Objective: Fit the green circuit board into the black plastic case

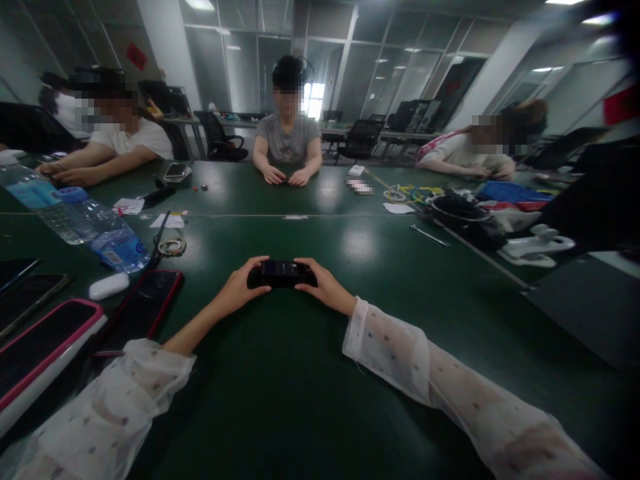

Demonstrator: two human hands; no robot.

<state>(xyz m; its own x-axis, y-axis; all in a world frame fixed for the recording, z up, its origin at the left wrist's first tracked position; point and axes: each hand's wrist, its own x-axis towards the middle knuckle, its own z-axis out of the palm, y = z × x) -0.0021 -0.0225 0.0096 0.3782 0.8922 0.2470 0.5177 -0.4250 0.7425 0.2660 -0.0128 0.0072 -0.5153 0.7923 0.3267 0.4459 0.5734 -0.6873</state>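
A small black device (281,274) with a lit screen lies level at the middle of the green table (280,373). My left hand (246,280) grips its left end, thumb along the near edge and fingers at the far edge. Around the right end my right hand (320,281) is closed in the same way. Both forearms, in sheer white dotted sleeves, rest near the tabletop. What lies under the device is hidden.
At left are water bottles (107,230), a white case (109,285), a red-edged phone (143,303) and other phones. A wrench (430,235), cables and a white clamp (537,245) lie right. Several people sit beyond.
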